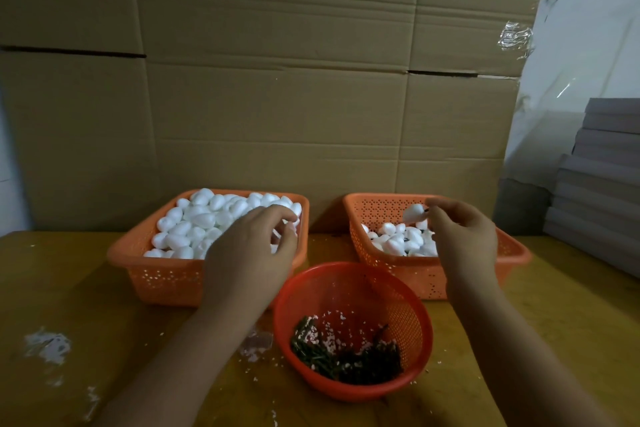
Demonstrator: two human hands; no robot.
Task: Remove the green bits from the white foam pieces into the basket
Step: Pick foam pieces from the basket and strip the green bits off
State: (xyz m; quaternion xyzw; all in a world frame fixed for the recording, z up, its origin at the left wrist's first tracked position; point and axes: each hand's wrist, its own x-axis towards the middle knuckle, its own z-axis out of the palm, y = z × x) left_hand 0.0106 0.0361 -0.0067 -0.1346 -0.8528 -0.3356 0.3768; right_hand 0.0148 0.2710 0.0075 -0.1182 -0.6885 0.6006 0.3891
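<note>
A round red basket [408,308] sits front centre with dark green bits [346,357] and white crumbs heaped in its bottom. An orange rectangular basket [162,277] at the left is piled with white foam pieces [204,218]. Another orange basket [450,274] at the right holds fewer foam pieces [398,239]. My left hand [249,253] hovers over the left basket's right end, fingers curled down among the foam; what it holds is hidden. My right hand [464,236] pinches one white foam piece [414,212] above the right basket.
Flattened cardboard sheets [277,97] stand as a wall behind the baskets. A stack of grey boards [602,184] lies at the right. White foam crumbs and smears [48,345] dot the wooden table [69,288].
</note>
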